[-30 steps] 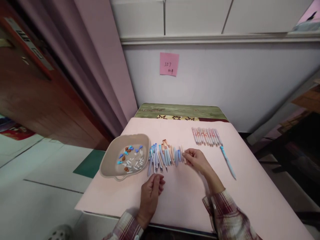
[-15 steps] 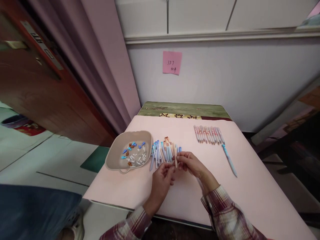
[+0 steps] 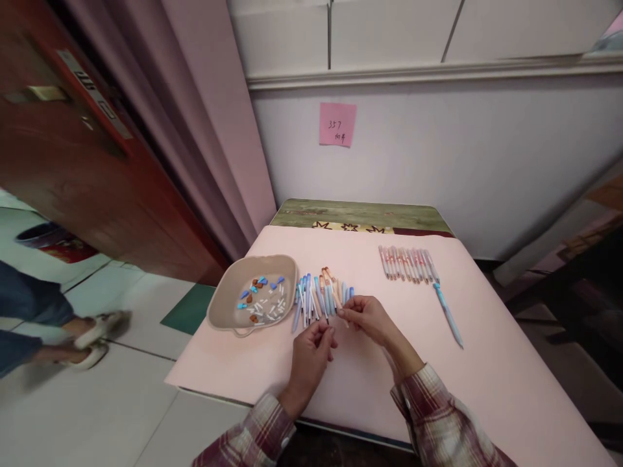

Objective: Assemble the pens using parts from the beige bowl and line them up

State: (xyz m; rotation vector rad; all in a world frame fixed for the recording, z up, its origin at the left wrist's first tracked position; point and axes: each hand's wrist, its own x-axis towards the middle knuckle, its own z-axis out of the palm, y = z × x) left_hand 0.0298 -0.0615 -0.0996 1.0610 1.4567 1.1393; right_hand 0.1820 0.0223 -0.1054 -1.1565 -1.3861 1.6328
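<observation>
Pale wall (image 3: 438, 143) with pink sticky note (image 3: 337, 124) at upper center, pink-covered table (image 3: 487, 331) below. Loose pen pile (image 3: 327, 298) mid-frame, just right of beige tray (image 3: 226, 292). Left hand (image 3: 311, 355) at lower center, fingertips bunched by pile's lower edge; grip contents too small to make out. Right hand (image 3: 372, 319) right of center, thumb and fingers close together at pile's lower right; pinch unclear. Pen row (image 3: 409, 264) toward right of frame, single blue pen (image 3: 448, 314) below.

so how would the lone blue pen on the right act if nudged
The lone blue pen probably rolls if pushed sideways, since its barrel looks slim and round. It is likely stiff, as it lies straight. Its upper end sits by the pen row, so it might bump that.
</observation>
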